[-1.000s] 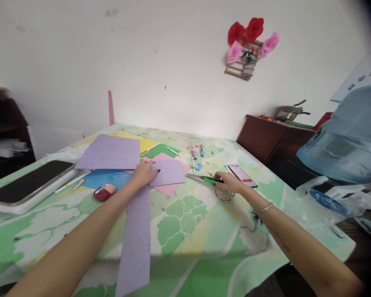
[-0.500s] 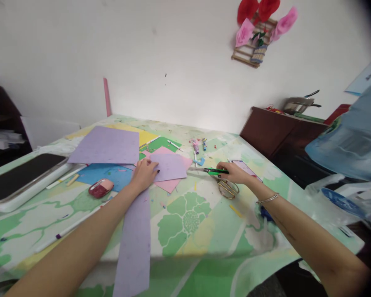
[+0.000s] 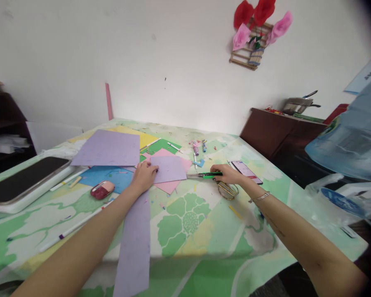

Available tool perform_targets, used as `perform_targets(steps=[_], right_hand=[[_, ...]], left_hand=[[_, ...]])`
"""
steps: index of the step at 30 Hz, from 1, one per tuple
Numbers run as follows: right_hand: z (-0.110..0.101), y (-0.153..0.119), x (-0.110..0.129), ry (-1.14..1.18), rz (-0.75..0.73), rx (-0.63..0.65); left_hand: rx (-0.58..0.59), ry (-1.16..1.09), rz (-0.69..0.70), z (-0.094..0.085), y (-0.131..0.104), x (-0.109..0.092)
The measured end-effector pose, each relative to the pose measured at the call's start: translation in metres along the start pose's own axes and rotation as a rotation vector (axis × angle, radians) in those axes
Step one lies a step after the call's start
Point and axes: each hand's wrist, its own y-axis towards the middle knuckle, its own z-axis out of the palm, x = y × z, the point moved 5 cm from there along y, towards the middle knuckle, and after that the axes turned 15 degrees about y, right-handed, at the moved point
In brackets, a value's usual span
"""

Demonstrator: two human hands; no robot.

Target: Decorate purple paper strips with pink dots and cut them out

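My left hand grips the left edge of a small purple paper sheet, with bent fingers closed at that edge. Under this sheet is pink paper. My right hand is closed round a green-and-black utility knife. Its metal blade points left and meets or nearly meets the sheet's lower right corner; contact is hard to judge. Gold metal loops, perhaps scissor handles, lie just below my right hand. A long purple paper strip runs from beneath my left wrist to the table's front edge.
A large purple sheet overlaps yellow and blue paper. A red-and-pink mouse-shaped item lies left of my forearm. A phone sits behind my right wrist, a dark-topped white device at far left. Pens and scraps are scattered about.
My right hand has moved slightly left with the utility knife, bringing the blade to the purple sheet's corner. More of the phone shows. My left hand stays on the sheet.
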Motion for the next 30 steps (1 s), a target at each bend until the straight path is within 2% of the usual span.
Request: perform_targets(steps=[5, 9, 11, 14, 17, 22, 30], right_hand=[[0.009, 0.014, 0.007, -0.002, -0.045, -0.010], [0.021, 0.026, 0.010, -0.006, -0.084, -0.030], [0.027, 0.031, 0.013, -0.010, -0.105, -0.036], [0.034, 0.035, 0.018, -0.015, -0.141, -0.044], [0.038, 0.035, 0.021, -0.019, -0.174, -0.042], [0.042, 0.026, 0.020, -0.023, -0.202, -0.056], [0.046, 0.010, 0.017, -0.029, -0.219, -0.114]], left_hand=[[0.044, 0.011, 0.009, -0.007, 0.000, -0.003], [0.095, 0.013, 0.088, -0.023, 0.004, -0.011], [0.137, -0.003, 0.206, -0.030, 0.009, -0.021], [0.268, -0.058, 0.475, -0.032, 0.014, -0.045], [0.393, -0.104, 0.609, -0.027, 0.015, -0.059], [0.468, -0.162, 0.634, -0.020, 0.014, -0.061], [0.511, -0.239, 0.615, -0.013, 0.021, -0.058]])
